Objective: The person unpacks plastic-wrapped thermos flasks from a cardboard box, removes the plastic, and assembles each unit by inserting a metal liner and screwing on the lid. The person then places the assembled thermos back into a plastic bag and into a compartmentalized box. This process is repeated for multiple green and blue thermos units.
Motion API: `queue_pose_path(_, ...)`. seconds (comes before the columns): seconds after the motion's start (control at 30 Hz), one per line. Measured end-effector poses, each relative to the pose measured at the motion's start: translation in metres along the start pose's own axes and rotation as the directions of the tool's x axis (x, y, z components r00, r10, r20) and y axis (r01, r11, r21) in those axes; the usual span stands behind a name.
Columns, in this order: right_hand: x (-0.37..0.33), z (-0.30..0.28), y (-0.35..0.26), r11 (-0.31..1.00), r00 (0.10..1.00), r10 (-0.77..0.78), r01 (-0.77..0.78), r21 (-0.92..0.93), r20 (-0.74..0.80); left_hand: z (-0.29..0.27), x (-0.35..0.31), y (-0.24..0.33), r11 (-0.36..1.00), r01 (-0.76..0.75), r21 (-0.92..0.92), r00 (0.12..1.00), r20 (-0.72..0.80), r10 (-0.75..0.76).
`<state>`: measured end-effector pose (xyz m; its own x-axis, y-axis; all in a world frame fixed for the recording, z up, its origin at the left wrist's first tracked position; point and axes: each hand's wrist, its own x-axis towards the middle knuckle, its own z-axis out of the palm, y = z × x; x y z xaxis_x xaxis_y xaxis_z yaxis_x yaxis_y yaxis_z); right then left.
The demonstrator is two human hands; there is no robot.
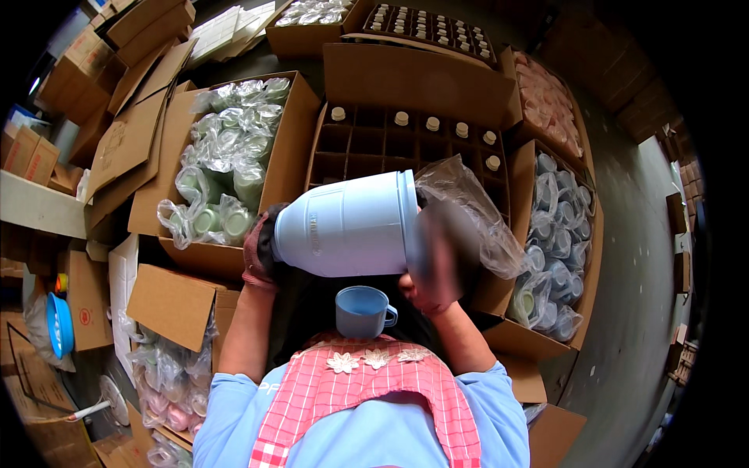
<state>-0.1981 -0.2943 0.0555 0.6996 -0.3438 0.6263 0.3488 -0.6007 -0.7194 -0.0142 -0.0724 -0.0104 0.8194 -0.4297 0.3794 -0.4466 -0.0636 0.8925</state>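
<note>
A large light blue plastic flask body (343, 226) lies sideways in front of me, its wide rim facing right. My left hand (261, 246), in a dark and reddish glove, is closed round its left end. My right hand (437, 265), gloved too, is at the rim end and smeared by motion; its grip there is unclear. Just below the flask body a blue mug (360, 312) with a handle rests near my lap, against the checked apron. A crumpled clear plastic bag (476, 218) lies beside my right hand, over the edge of a carton.
Ahead stands a partitioned carton (417, 82) with several white-capped items. To the left, a carton holds bagged green cups (234, 148); to the right, one holds bagged blue cups (555, 257). Bagged pink pieces (546, 101) sit farther right. Flattened cardboard (129, 148) leans far left.
</note>
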Motion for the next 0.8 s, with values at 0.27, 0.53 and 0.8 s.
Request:
queue_pose_path(0.27,0.014,-0.021,0.017,0.951,0.997,-0.07,0.075,-0.299,0.028,0.017,0.023,0.105,0.686,-0.676,0.269,0.721,0.046,0.692)
queue_pose_path(0.53,-0.005,-0.004,0.023,0.994,0.993,0.109,-0.107,-0.027,0.048,-0.011,0.015,-0.002,0.872,-0.266,0.41,0.945,-0.071,0.321)
queue_pose_path(0.8,-0.016,-0.012,0.046,0.943,0.986,0.166,-0.162,-0.292,-0.012,0.018,0.027,0.11,0.837,-0.526,0.151,0.838,-0.074,0.54)
